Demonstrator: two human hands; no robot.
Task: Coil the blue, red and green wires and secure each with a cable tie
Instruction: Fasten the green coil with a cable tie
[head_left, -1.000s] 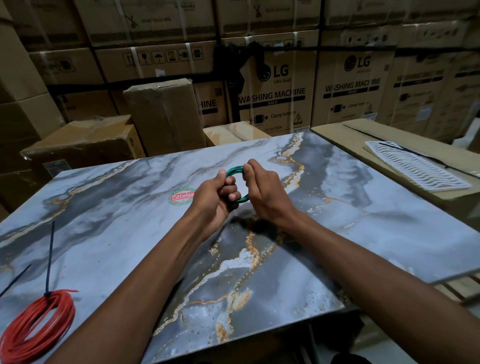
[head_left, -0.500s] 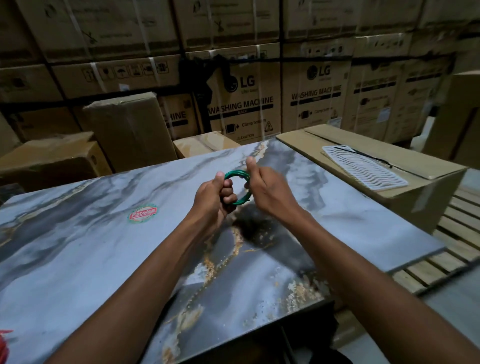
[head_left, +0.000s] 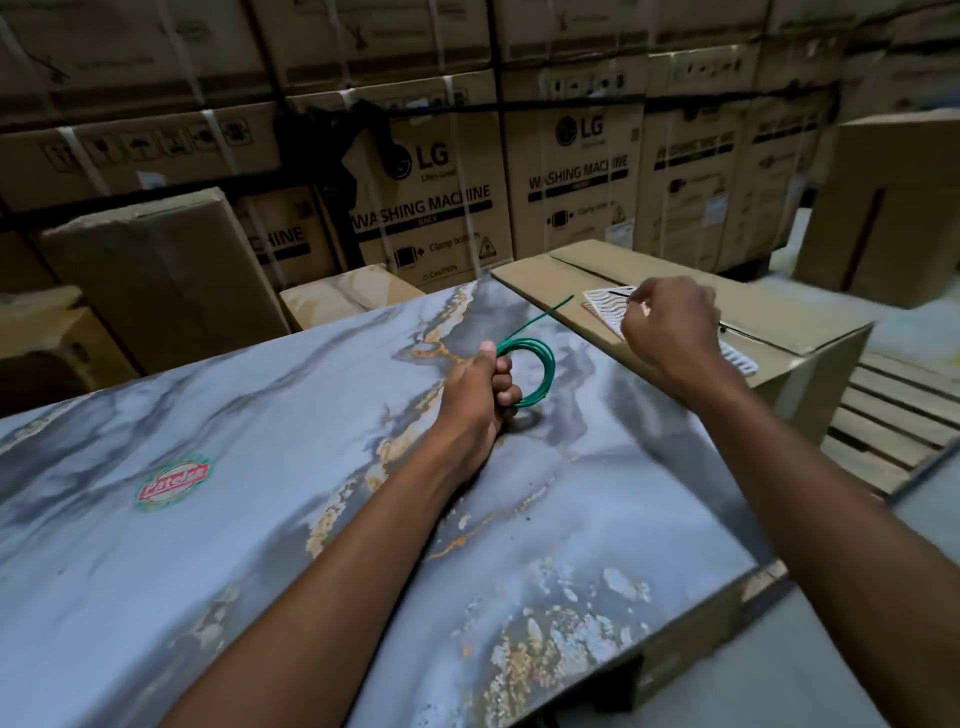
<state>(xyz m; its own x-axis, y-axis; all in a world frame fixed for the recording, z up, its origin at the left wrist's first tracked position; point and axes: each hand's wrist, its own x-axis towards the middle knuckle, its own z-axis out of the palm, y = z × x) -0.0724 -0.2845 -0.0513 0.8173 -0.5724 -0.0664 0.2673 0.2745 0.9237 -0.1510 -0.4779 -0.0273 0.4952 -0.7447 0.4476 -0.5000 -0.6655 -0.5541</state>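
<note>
Fingers of the left hand (head_left: 475, 384) curl tight round the green wire (head_left: 540, 364), a coil held just above the marble table (head_left: 260, 493). Past the table's far right edge, the right hand (head_left: 670, 332) hangs with curled fingers over a cardboard box (head_left: 795, 322); what it pinches, I cannot tell.

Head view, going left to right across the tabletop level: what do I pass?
Red-and-green sticker → left hand gripping the green wire coil → right hand over the white grille on the cardboard box.
</note>
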